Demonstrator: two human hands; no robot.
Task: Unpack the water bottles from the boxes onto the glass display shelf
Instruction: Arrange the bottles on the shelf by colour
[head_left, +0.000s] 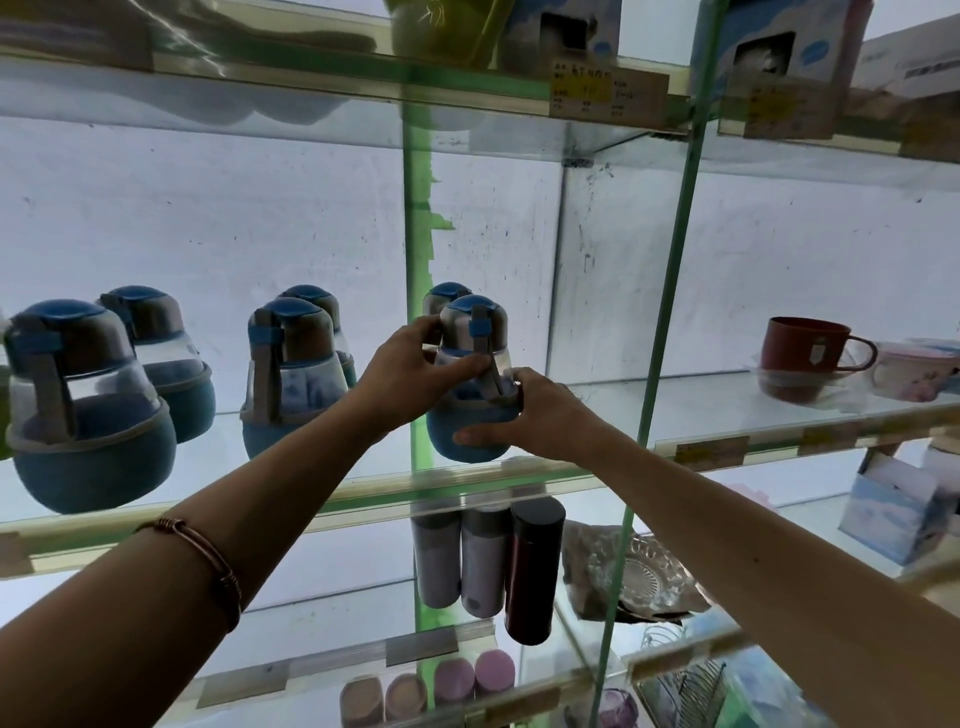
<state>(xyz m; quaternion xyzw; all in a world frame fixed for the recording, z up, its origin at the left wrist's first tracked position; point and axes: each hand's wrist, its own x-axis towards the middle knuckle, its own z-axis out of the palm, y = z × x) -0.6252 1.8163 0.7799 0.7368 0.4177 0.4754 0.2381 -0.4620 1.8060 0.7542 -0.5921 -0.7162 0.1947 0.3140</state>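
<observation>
Both hands hold one bottle (470, 415) on the glass shelf (597, 402), by the green post (418, 260): left hand (410, 364) fingers round its neck, right hand (524, 410) fingers cupping its blue base.

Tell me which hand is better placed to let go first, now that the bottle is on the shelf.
Probably left: the left hand only pinches the neck of the bottle, while the right hand wraps its base.

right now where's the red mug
In the head view the red mug stands on the glass display shelf at the right, past the green glass divider, just left of a pale floral cup.
</observation>
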